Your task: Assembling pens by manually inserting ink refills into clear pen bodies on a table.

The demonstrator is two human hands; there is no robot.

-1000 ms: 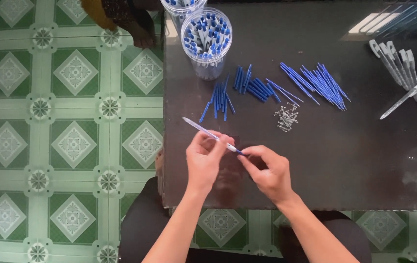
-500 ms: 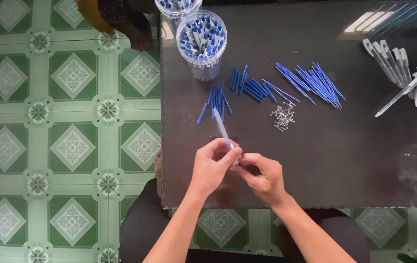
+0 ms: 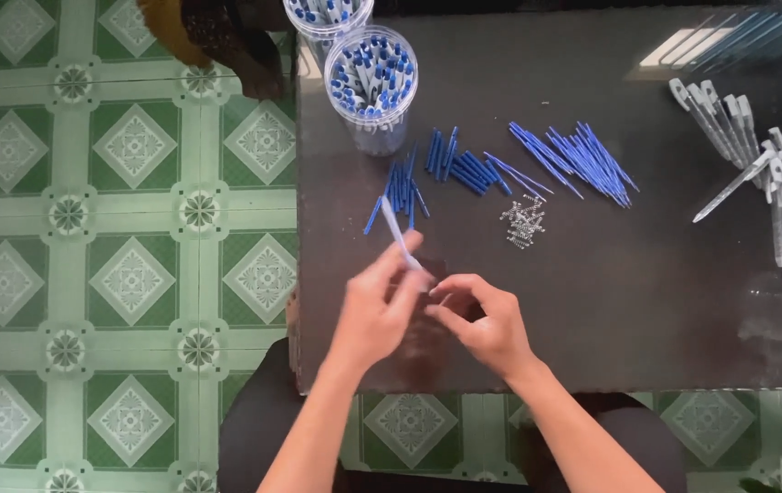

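Blurred white-and-blue pen barrel [image 3: 398, 230] sits pinched in my left hand [image 3: 375, 309], near the table's [image 3: 592, 292] front edge, pointing toward the back. My right hand [image 3: 487, 321] is curled just beside it, fingertips pinched together; whatever they grip is too small to make out. Tiny springs [image 3: 523, 222] lie mid-table, blue refills [image 3: 573, 162] behind them. White barrels [image 3: 779, 178] run off the right edge. Two jars [image 3: 371, 78] stand at the back-left corner, one cut off. Green patterned tiles [image 3: 117, 256] cover the floor.

Left hand [image 3: 377, 306] and right hand [image 3: 487, 324] meet fingertip to fingertip, fingers pinched.
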